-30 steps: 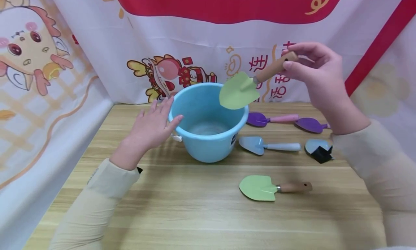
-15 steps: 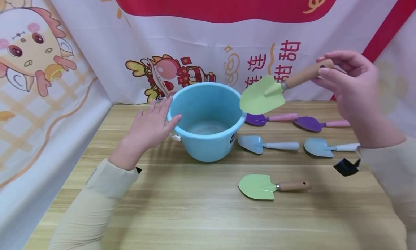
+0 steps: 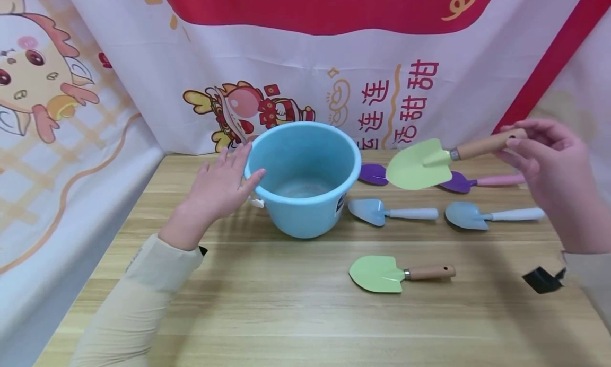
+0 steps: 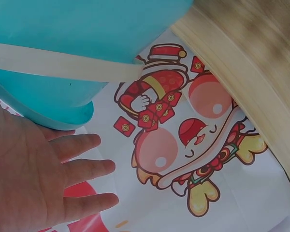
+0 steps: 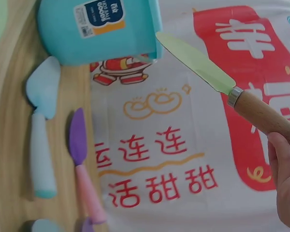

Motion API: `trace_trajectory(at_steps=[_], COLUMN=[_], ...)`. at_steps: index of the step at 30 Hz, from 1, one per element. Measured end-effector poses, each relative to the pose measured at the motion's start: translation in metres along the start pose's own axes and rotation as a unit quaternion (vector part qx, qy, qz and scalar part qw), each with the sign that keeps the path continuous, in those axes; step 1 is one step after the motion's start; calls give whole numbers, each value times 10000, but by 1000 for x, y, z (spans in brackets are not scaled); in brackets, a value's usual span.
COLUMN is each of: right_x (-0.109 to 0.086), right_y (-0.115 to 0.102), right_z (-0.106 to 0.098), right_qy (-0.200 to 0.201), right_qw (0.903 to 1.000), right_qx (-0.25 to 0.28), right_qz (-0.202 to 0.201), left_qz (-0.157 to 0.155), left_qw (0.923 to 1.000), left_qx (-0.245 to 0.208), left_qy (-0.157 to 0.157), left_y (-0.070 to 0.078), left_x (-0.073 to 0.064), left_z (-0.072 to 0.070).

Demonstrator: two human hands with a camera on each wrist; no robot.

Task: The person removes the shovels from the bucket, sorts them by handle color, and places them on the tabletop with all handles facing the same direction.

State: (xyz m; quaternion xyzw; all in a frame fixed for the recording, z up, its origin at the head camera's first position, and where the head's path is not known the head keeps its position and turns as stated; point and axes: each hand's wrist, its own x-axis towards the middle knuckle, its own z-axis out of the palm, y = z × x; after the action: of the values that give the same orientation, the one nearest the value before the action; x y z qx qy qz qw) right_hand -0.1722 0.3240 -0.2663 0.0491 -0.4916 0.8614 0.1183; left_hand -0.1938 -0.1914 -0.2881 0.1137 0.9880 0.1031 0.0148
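A light-blue bucket stands upright on the table. My left hand rests on its left rim, fingers straight along the outside and thumb over the edge; the left wrist view shows these fingers spread and straight. My right hand pinches the wooden handle end of a light-green trowel, held in the air right of the bucket with its blade pointing left. A matching green trowel lies on the table in front. In the right wrist view the held trowel appears nearly edge-on.
Two blue trowels, one nearer the bucket and one farther right, lie in a row. Behind them are two purple trowels, left and right, partly hidden by the held trowel. A printed cloth hangs behind the table.
My right hand has moved right and downward with the green trowel, from over the bucket's right rim to above the purple trowels. My left hand has stayed at the bucket's rim.
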Motion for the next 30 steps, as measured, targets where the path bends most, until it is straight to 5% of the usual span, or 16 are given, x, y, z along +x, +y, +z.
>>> trace_trajectory(at_steps=[15, 30], right_x=[-12, -31], right_y=[7, 18], right_z=[-81, -144], right_qy=[-324, -1518], right_qw=[9976, 9770], right_qx=[549, 1425], right_qz=[269, 460], left_qz=[10, -15], left_qw=[10000, 10000], left_qx=[32, 9], left_qy=[-29, -54], left_y=[1, 1], left_x=[1, 0], left_z=[-1, -1])
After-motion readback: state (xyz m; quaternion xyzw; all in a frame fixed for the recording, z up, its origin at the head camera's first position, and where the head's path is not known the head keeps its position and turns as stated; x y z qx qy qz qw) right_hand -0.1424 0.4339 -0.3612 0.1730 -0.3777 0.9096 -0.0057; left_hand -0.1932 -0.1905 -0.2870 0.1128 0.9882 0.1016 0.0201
